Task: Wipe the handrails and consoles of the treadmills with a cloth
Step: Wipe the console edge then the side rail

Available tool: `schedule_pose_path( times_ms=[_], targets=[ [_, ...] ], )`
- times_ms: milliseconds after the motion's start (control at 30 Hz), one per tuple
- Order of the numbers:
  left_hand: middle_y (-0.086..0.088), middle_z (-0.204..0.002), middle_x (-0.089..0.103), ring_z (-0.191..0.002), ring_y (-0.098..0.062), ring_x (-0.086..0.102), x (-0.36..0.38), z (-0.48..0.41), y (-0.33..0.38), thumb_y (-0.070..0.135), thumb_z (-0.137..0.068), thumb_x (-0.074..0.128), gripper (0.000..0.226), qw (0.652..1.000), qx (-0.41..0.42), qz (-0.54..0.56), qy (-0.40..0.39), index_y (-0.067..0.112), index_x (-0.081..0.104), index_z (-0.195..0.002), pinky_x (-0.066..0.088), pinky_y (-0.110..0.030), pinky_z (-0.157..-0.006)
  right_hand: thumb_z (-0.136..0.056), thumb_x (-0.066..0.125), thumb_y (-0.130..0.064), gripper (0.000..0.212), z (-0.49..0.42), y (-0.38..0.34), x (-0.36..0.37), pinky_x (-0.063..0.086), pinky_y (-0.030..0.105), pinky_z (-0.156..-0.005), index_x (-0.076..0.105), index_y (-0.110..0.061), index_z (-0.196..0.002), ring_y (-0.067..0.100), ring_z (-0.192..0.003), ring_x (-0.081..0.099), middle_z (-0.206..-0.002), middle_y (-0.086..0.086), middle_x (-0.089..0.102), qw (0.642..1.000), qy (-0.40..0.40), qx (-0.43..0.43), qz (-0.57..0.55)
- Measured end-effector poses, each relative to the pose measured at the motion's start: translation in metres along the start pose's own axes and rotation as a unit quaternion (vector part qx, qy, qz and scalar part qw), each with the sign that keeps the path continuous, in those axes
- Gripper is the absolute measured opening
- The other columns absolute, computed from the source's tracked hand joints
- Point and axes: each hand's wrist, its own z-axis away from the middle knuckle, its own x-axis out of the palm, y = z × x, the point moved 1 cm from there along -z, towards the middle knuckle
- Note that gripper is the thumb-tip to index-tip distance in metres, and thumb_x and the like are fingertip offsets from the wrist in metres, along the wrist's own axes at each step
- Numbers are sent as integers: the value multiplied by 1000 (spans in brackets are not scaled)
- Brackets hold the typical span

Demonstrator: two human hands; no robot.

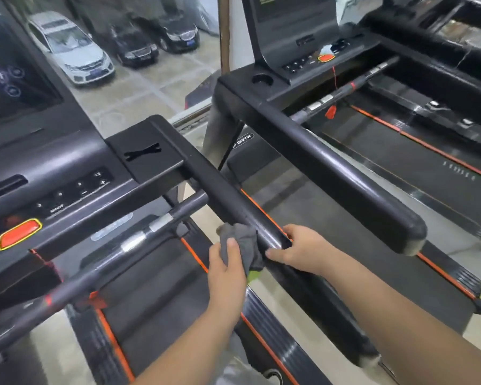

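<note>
Grey, crumpled cloth (pixel 245 244) bunched against the black handrail (pixel 228 201), held by the left grip (pixel 227 269); right grip (pixel 297 251) clasps the handrail.

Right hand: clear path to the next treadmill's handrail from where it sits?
Likely yes. The right hand grips only the near handrail, and nothing stands in the gap across to the next treadmill's handrail.

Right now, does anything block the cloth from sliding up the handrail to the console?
Nothing visible: the handrail is bare between the cloth and the console. The right hand holds it on the nearer side.
</note>
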Motion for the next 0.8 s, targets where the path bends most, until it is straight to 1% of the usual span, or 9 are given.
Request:
schedule_pose_path(
  times_ms=[100,200,267,400,500,600,667,733,800],
  targets=[
    [9,-127,61,-119,-8,58,21,-31,8,62,-96,50,43,998,25,-36,-37,34,50,-130,46,-36,-104,-58,76,-62,57,-9,-16,2,56,34,-74,59,-24,-97,18,-86,64,-93,-5,65,994,11,22,105],
    [-9,-145,47,-134,-26,50,31,-61,20,58,-94,57,73,995,16,-78,-59,17,34,-150,41,-38,-113,-64,75,-58,53,-11,-20,6,49,31,-68,54,-25,-102,22,-89,63,-97,-6,64,986,42,31,157],
    [-17,-151,39,-139,-33,44,29,-81,29,56,-100,52,79,993,-8,-108,-50,6,26,-154,35,-34,-110,-64,72,-58,51,-8,-20,8,52,32,-69,55,-27,-102,20,-89,64,-94,-8,64,986,52,26,156],
    [-18,-154,42,-134,-36,49,24,-130,50,67,-101,37,85,994,-88,-66,2,2,28,-154,39,-37,-103,-62,71,-58,46,-7,-18,8,55,31,-71,57,-29,-96,17,-85,63,-85,-10,65,988,77,49,122],
    [-17,-155,43,-135,-36,48,28,-137,55,70,-99,38,89,992,-114,-23,48,3,27,-156,39,-42,-105,-63,70,-59,46,-3,-17,13,56,32,-72,59,-31,-98,15,-83,63,-85,-11,66,990,90,57,96],
    [-13,-151,47,-132,-33,51,35,-121,51,62,-100,47,79,992,-93,-8,85,7,33,-154,37,-34,-92,-65,72,-61,46,-4,-10,12,55,31,-72,62,-34,-102,13,-83,63,-87,-13,67,995,74,49,54],
    [-10,-146,48,-128,-27,52,38,-107,41,55,-99,56,73,994,-61,-18,83,10,35,-152,35,-29,-89,-71,72,-62,40,-4,-2,11,51,29,-73,63,-37,-101,9,-80,63,-85,-17,67,997,50,41,-29],
    [-6,-141,47,-124,-21,51,44,-87,32,52,-96,61,73,996,-21,-52,67,14,35,-152,38,-28,-90,-83,66,-56,28,3,9,13,49,30,-77,63,-31,-95,7,-75,58,-80,-19,62,987,52,37,-146],
    [-12,-147,41,-130,-29,48,52,-64,22,56,-92,65,82,994,-3,-89,56,19,29,-156,45,-37,-99,-96,59,-42,22,14,23,12,50,31,-85,70,-24,-101,7,-77,58,-83,-13,67,975,93,37,-200]
  ],
)
